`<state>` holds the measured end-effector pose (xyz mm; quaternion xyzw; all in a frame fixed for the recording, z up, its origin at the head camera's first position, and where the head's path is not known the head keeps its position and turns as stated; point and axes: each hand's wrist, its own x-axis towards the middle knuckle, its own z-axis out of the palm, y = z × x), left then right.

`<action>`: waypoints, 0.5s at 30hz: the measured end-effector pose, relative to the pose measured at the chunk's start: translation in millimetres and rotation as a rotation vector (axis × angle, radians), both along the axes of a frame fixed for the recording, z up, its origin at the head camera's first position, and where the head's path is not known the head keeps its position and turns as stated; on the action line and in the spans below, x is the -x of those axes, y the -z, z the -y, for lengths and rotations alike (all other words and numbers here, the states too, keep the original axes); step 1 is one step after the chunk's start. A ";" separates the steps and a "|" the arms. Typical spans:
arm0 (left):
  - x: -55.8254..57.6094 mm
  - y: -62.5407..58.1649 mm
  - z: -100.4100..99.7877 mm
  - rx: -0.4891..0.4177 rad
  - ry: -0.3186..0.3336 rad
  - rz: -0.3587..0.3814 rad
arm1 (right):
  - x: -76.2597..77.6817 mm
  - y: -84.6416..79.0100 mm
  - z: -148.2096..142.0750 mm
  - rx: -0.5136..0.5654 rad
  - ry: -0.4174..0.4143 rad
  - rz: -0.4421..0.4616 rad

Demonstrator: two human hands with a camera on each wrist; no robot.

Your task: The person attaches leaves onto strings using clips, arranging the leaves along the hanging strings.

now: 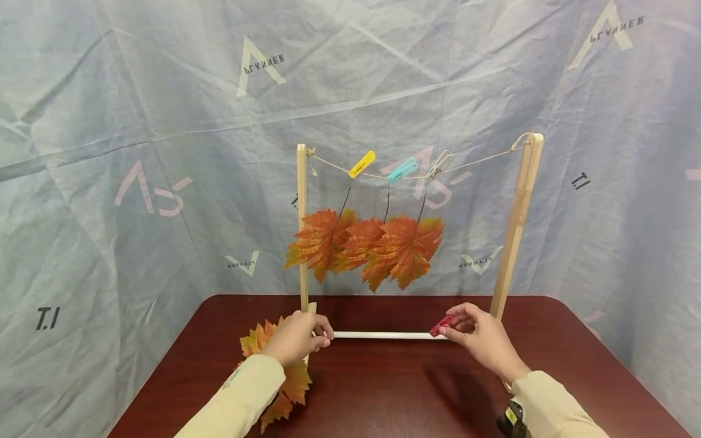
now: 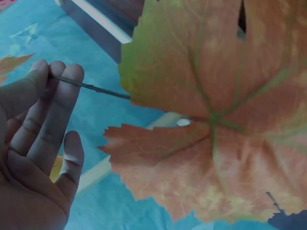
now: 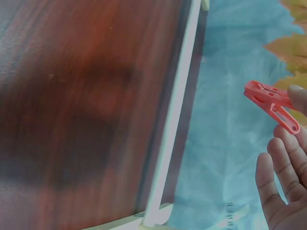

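My left hand (image 1: 298, 336) pinches the dark stem (image 2: 96, 88) of an orange-green artificial maple leaf (image 2: 230, 129) between thumb and fingertips. In the head view this leaf (image 1: 292, 386) hangs below the hand, partly hidden by the sleeve. My right hand (image 1: 475, 337) grips a red clothespin (image 3: 271, 98) by its handles, its nose pointing left toward the other hand. Above and beyond both hands, three similar leaves (image 1: 411, 243) hang by their stems from a sagging string (image 1: 482, 161). A yellow clothespin (image 1: 362, 164), a blue clothespin (image 1: 402, 170) and a clear-grey clothespin (image 1: 440, 165) hold them.
Two wooden posts, a left post (image 1: 303, 231) and a right post (image 1: 517, 225), carry the string. A white crossbar (image 1: 383, 335) joins them low over the dark red table (image 1: 378, 389). Behind hangs a grey printed cloth (image 1: 181, 91).
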<state>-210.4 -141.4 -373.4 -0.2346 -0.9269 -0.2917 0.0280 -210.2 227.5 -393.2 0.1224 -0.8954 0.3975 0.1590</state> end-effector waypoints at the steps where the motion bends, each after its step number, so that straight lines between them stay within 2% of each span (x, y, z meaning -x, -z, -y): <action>1: -1.0 -2.2 -1.8 -0.020 -0.005 0.005 | -0.1 -2.7 0.3 -0.005 -0.004 0.002; 11: -7.2 -28.9 -18.8 -0.207 -0.009 0.079 | 0.9 -32.6 6.5 -0.036 -0.064 -0.029; 15: -8.3 -36.3 -23.4 -0.244 -0.005 0.091 | 0.6 -44.7 10.9 -0.045 -0.072 -0.053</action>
